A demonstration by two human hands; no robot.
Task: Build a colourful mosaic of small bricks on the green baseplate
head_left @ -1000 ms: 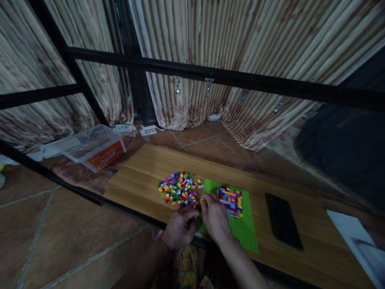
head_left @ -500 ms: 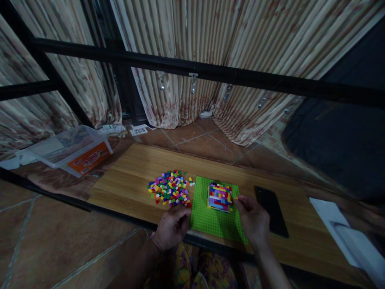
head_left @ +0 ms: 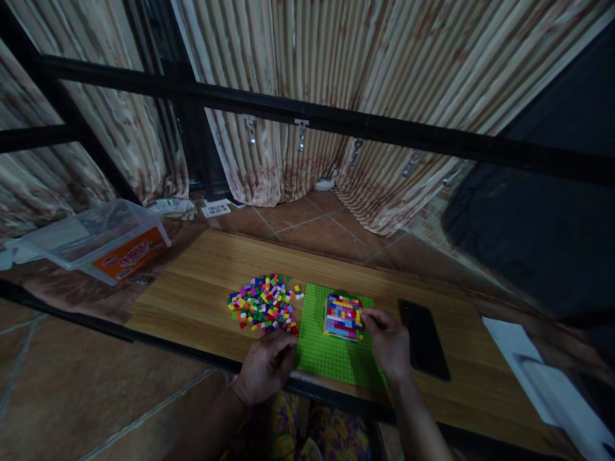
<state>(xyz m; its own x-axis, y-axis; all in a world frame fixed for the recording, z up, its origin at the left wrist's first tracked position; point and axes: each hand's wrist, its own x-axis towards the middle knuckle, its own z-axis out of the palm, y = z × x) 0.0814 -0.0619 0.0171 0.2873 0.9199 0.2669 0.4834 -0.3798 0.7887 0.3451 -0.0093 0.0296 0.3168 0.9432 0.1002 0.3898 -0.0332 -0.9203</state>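
A green studded baseplate point(head_left: 331, 363) lies on the wooden table. On it stands a block of many-coloured toy bricks point(head_left: 343, 316), built up in rows. My right hand point(head_left: 390, 342) is pinched at the right side of this block, its fingertips against the edge, closed on a small yellow toy brick that the fingers mostly hide. Near the left front corner of the baseplate, my left hand point(head_left: 267, 363) rests with thumb and fingers together; what is between them, if anything, is hidden. Just beyond it spreads a pile of loose toy bricks point(head_left: 266, 302).
A black tablet-like slab point(head_left: 423, 338) lies to the right of the baseplate, with white sheets point(head_left: 521, 371) farther right. On the left sits a clear plastic box point(head_left: 103, 240) with an orange label. A dark metal bar point(head_left: 269, 107) crosses in front of striped curtains point(head_left: 307, 57).
My right hand has moved in from just beside the brick block, bringing the small yellow brick to its right edge. My left hand stays near the baseplate corner. The view has shifted slightly.
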